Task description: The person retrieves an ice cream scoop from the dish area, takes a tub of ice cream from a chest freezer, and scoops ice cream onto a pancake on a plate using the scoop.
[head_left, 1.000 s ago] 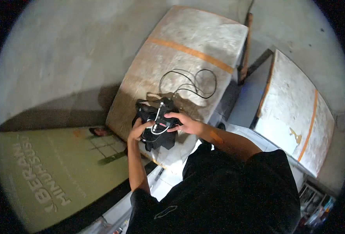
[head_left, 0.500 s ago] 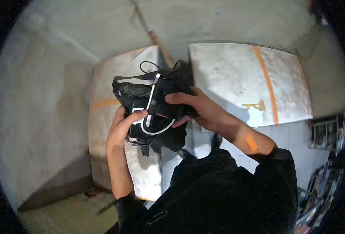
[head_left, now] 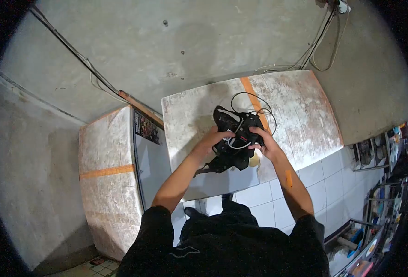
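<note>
A black bundle of mesh and straps (head_left: pixel 234 159) is held in both of my hands above a stained white top. My left hand (head_left: pixel 213 139) is closed on its left side, thumb across the upper face. My right hand (head_left: pixel 267 143) grips the right side, thumb on top and fingers curled beneath. A white cable (head_left: pixel 237 147) bends in a loop across the bundle between my hands. Thin black cable (head_left: pixel 271 111) loops out beyond it over the white top. The bundle's lower strap end hangs toward me. Parts under my fingers are hidden.
The stained white top (head_left: pixel 296 115) with orange tape lies beneath my hands. To the left stands another white, orange-taped block (head_left: pixel 104 157), beside a grey panel (head_left: pixel 151 161). Cables (head_left: pixel 68 46) run along the concrete wall. Racks of goods (head_left: pixel 374 207) stand at right on white floor tiles.
My hands and the black bundle have moved right, from beside the left block to over the right white top, and farther from my body. The view has shifted too. Both hands keep their hold.
</note>
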The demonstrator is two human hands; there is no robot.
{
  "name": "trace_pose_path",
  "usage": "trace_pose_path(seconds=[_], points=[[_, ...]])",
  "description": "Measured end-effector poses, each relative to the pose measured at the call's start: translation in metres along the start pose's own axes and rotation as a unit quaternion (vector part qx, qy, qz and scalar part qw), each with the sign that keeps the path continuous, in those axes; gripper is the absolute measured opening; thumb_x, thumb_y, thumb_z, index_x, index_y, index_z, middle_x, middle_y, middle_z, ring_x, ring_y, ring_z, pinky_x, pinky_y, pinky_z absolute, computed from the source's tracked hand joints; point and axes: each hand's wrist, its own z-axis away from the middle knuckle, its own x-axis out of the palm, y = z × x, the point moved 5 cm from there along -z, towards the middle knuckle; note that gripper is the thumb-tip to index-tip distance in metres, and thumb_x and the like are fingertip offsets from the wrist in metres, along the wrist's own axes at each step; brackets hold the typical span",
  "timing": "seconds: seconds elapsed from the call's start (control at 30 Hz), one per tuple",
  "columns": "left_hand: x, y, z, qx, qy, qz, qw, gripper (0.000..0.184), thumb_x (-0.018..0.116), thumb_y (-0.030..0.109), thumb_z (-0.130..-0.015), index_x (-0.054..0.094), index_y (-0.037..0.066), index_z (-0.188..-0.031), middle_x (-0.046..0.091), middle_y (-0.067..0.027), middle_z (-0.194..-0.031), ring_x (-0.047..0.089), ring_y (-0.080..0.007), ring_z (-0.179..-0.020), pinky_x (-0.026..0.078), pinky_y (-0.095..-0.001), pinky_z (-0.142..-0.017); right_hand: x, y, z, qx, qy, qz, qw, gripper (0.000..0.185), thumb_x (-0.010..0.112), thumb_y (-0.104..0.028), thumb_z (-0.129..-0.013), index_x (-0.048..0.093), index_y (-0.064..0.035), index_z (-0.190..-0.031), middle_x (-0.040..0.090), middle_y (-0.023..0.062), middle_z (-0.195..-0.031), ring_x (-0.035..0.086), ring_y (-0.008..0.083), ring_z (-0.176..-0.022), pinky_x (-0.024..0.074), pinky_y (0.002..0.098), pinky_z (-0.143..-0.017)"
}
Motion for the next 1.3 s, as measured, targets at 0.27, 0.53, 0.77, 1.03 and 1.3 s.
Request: trace_pose_path(seconds=[0.27,0.53,0.77,1.03,1.3], points=[[0.010,-0.054,-0.087,-0.127,-0.056,0.053,0.989,0.041,0.081,0.030,-0.080,0.071,0.007,-0.112,0.073,-0.0063,-0.101,0.071,-0.0179,-0.088,0.057,-0.0312,-0.074,-0.083,0.035,-0.045,0.023,0.036,-0.042,0.998,0.045,0.075,-0.031,-0.087,0.061,-0.0114,-0.125,0.070,0.0044,-0.111,0.070,0.0172,-0.092,0.0617,0.0347,-0.063],[-0.034,-0.040,-0.074,-0.143,0.112,-0.169,0.969,0.068,0.072,0.062,-0.084,0.064,0.010,-0.128,0.070,-0.0064,-0.110,0.063,-0.0167,-0.083,0.052,-0.0297,-0.080,-0.100,0.036,-0.057,0.091,0.087,0.109,0.986,0.065,0.070,-0.050,-0.088,0.051,-0.0190,-0.142,0.063,0.0035,-0.130,0.065,0.0198,-0.109,0.0611,0.0435,-0.072],[-0.136,-0.116,0.139,0.183,0.495,-0.030,0.849,0.023,0.069,0.025,-0.094,0.063,0.004,-0.102,0.065,-0.0035,-0.088,0.058,-0.0104,-0.079,0.049,-0.0299,-0.066,-0.142,0.038,-0.068,-0.035,0.138,0.289,0.947,0.070,0.076,-0.043,-0.088,0.052,0.0073,-0.131,0.062,0.0188,-0.122,0.063,0.0238,-0.103,0.0553,0.0369,-0.083],[-0.188,-0.371,0.436,-0.057,0.695,0.576,0.427,0.088,0.075,0.065,-0.073,0.045,0.013,-0.139,0.045,-0.0165,-0.123,0.046,-0.0316,-0.112,0.043,-0.0529,-0.090,-0.157,0.011,-0.021,-0.174,0.422,0.596,0.660,0.076,0.074,-0.055,-0.084,0.056,0.0099,-0.120,0.058,0.0316,-0.122,0.060,0.0405,-0.112,0.0521,0.0452,-0.092],[-0.233,-0.457,0.498,0.148,0.610,0.732,0.266,0.089,0.056,0.080,-0.074,0.046,0.022,-0.141,0.049,-0.0121,-0.140,0.046,-0.0350,-0.123,0.035,-0.0535,-0.096,0.110,0.095,-0.008,-0.485,0.054,0.466,0.738,0.048,0.067,-0.021,-0.094,0.046,0.0017,-0.131,0.054,0.0164,-0.121,0.054,0.0270,-0.109,0.0467,0.0392,-0.095]])
